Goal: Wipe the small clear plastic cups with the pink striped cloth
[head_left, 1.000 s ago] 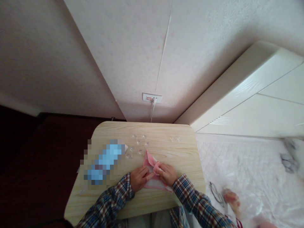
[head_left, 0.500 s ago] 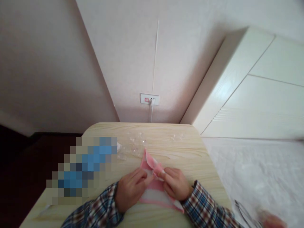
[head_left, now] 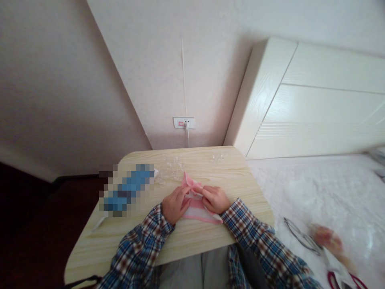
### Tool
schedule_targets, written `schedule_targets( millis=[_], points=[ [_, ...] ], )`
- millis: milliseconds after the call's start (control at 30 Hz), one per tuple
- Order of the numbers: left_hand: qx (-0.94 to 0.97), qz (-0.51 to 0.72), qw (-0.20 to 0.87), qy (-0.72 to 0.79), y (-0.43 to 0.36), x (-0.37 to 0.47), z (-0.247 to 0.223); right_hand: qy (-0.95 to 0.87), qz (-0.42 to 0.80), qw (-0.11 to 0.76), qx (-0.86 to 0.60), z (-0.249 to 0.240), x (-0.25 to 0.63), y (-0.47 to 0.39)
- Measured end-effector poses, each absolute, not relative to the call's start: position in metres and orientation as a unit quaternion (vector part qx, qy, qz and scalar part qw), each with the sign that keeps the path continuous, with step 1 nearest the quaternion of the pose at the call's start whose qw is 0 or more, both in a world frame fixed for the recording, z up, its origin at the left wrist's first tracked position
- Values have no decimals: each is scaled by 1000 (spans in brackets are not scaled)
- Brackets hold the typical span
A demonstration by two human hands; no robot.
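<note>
A pink and white striped cloth (head_left: pixel 200 214) lies on the wooden table (head_left: pixel 144 241), its upper part bunched up and one pointed corner sticking out towards the wall. On the cloth's left side, my left hand (head_left: pixel 175 204) has its fingers closed on the bunched fabric. From the right, my right hand (head_left: pixel 215 199) pinches the same folded part, its fingertips close to those of my left hand. Several small clear plastic pieces (head_left: pixel 173 166) lie beyond the cloth, and a couple more clear pieces (head_left: pixel 218 157) sit near the table's back right.
A pixelated blue object (head_left: pixel 129 188) lies at the table's left. A wall socket (head_left: pixel 184 123) with a plugged cable is behind the table. On the white bed (head_left: pixel 300 188) at the right are glasses (head_left: pixel 302 236), a blurred reddish item (head_left: pixel 327 239) and red-handled scissors (head_left: pixel 332 279).
The view has shifted, so the table's front edge, my lap and the scissors now show. My left fingers have moved closer onto the bunched cloth; both hands stay at it.
</note>
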State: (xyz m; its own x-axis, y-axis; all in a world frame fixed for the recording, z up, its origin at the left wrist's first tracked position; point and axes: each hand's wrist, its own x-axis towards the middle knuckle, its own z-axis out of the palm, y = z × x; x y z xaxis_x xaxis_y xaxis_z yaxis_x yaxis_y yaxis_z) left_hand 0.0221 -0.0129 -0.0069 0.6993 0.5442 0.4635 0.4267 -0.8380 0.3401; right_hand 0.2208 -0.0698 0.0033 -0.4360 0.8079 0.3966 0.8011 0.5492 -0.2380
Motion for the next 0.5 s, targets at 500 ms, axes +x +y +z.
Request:
schedule_targets(
  millis=[500],
  points=[
    [915, 272, 90, 284, -14, 25, -3, -846, 10, 254, -469, 5, 219, -71]
  ],
)
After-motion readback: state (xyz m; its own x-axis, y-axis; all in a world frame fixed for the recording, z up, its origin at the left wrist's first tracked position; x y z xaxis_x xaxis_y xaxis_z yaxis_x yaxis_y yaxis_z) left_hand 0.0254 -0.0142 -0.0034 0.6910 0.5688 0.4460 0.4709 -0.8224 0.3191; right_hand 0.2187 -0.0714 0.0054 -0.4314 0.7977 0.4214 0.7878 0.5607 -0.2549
